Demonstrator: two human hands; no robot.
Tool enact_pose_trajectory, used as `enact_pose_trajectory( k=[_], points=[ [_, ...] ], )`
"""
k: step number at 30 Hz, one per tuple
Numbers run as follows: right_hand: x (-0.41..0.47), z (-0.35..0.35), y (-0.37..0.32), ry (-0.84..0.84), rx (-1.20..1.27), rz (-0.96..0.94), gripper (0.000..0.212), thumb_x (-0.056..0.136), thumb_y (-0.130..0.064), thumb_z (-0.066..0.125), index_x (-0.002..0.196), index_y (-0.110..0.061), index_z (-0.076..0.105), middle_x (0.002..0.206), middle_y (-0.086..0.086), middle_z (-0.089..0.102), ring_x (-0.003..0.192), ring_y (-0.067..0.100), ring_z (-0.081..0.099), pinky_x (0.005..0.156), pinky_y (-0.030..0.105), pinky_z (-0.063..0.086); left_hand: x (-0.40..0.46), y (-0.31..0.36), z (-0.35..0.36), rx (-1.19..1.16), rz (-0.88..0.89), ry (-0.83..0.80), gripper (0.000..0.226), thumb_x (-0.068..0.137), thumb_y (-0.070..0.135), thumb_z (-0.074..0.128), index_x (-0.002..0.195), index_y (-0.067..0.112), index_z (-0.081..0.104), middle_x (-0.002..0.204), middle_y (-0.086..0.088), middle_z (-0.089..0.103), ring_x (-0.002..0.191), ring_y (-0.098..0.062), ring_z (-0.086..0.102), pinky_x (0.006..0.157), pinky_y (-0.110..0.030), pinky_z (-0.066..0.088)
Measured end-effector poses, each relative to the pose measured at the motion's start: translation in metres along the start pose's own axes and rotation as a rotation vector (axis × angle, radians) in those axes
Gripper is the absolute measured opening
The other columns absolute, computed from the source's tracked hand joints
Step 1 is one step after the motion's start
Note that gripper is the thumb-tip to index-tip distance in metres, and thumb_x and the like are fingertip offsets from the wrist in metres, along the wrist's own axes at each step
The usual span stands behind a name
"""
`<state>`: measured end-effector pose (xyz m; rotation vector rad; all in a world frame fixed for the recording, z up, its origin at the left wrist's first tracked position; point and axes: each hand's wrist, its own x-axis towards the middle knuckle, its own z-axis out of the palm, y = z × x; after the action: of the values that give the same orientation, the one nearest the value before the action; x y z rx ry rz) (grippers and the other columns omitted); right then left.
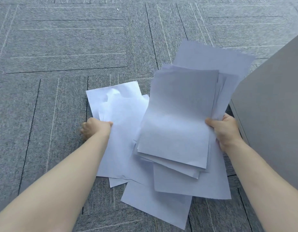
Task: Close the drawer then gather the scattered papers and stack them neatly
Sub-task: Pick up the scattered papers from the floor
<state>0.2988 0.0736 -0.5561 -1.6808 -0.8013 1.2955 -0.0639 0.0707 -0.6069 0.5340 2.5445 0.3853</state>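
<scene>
Two hands pinching papers: left hand (94,128) 9 o'clock sheets (121,124), right hand (226,129) 3 o'clock bundle (178,118); light, floppy, slippery, so grip edges

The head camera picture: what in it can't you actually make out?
- Drawer: the cabinet is cut off by the right edge, so open or closed cannot be told.
- Sheet count: the papers overlap and hide one another.
- Left hand: fingers blurred and partly under a sheet.
- Right hand: fingers hidden behind the bundle it holds.
- Any print on the papers: too faint to tell.
</scene>
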Motion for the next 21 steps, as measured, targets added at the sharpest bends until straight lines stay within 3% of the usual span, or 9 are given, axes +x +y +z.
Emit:
enact_pose_trajectory(
  k=[4, 7, 10, 13, 16, 19, 21],
  points=[
    [0.000, 0.001, -0.002, 0.000, 0.009, -0.004, 0.029, 0.085, 0.011, 0.061, 0.088, -0.017, 0.069, 0.075, -0.009, 0.077, 0.071, 0.012, 0.072, 0.073, 0.031, 0.060, -0.009, 0.000, -0.002, -0.149, 0.018, 0.019, 0.070, 0.064, 0.019, 0.084, 0.118, 0.007, 0.041, 0.124, -0.016, 0.057, 0.115, -0.038, 0.053, 0.088, -0.046, 0.044],
    [-0.001, -0.002, -0.007, 0.008, 0.033, -0.011, 0.030, 0.085, 0.011, 0.060, 0.088, -0.018, 0.069, 0.075, -0.009, 0.077, 0.070, 0.011, 0.073, 0.071, 0.031, 0.061, -0.009, -0.005, -0.001, -0.270, 0.002, -0.017, 0.066, 0.064, 0.013, 0.083, 0.119, 0.005, 0.047, 0.123, -0.015, 0.060, 0.108, -0.036, 0.060, 0.088, -0.041, 0.049],
    [-0.002, -0.005, -0.015, 0.036, 0.082, -0.010, 0.028, 0.086, 0.010, 0.060, 0.088, -0.017, 0.067, 0.071, -0.009, 0.076, 0.065, 0.010, 0.073, 0.066, 0.031, 0.062, -0.011, -0.012, 0.002, -0.330, 0.069, -0.235, 0.048, 0.062, 0.018, 0.083, 0.104, 0.004, 0.064, 0.105, -0.011, 0.071, 0.090, -0.030, 0.068, 0.084, -0.042, 0.055],
    [-0.002, -0.008, -0.021, 0.057, 0.129, -0.013, 0.025, 0.086, 0.010, 0.060, 0.090, -0.014, 0.065, 0.067, -0.009, 0.075, 0.061, 0.009, 0.071, 0.062, 0.030, 0.061, -0.027, -0.022, -0.001, -0.441, 0.114, -0.590, 0.040, 0.069, 0.013, 0.081, 0.105, 0.001, 0.068, 0.102, -0.012, 0.073, 0.090, -0.028, 0.069, 0.089, -0.044, 0.054],
    [-0.003, -0.010, -0.024, 0.055, 0.155, -0.026, 0.025, 0.086, 0.011, 0.059, 0.092, -0.013, 0.064, 0.066, -0.009, 0.074, 0.060, 0.009, 0.070, 0.062, 0.029, 0.061, -0.051, -0.034, -0.007, -0.314, 0.225, -0.793, 0.039, 0.062, 0.017, 0.079, 0.098, 0.005, 0.070, 0.095, -0.012, 0.074, 0.087, -0.025, 0.069, 0.084, -0.039, 0.055],
    [-0.006, -0.010, -0.023, 0.033, 0.144, -0.023, 0.025, 0.085, 0.011, 0.059, 0.094, -0.012, 0.065, 0.068, -0.008, 0.075, 0.063, 0.010, 0.071, 0.066, 0.031, 0.060, -0.072, -0.040, -0.004, -0.175, 0.342, -0.714, 0.020, 0.056, 0.024, 0.063, 0.072, 0.013, 0.069, 0.079, -0.008, 0.072, 0.077, -0.023, 0.066, 0.066, -0.030, 0.051],
    [-0.006, -0.010, -0.021, 0.024, 0.130, -0.024, 0.026, 0.084, 0.011, 0.061, 0.095, -0.011, 0.066, 0.073, -0.005, 0.076, 0.068, 0.015, 0.071, 0.075, 0.038, 0.060, -0.086, -0.044, -0.001, -0.032, 0.411, -0.626, 0.011, 0.064, 0.026, 0.060, 0.059, 0.015, 0.060, 0.072, -0.009, 0.067, 0.073, -0.027, 0.063, 0.060, -0.030, 0.045]
  ],
)
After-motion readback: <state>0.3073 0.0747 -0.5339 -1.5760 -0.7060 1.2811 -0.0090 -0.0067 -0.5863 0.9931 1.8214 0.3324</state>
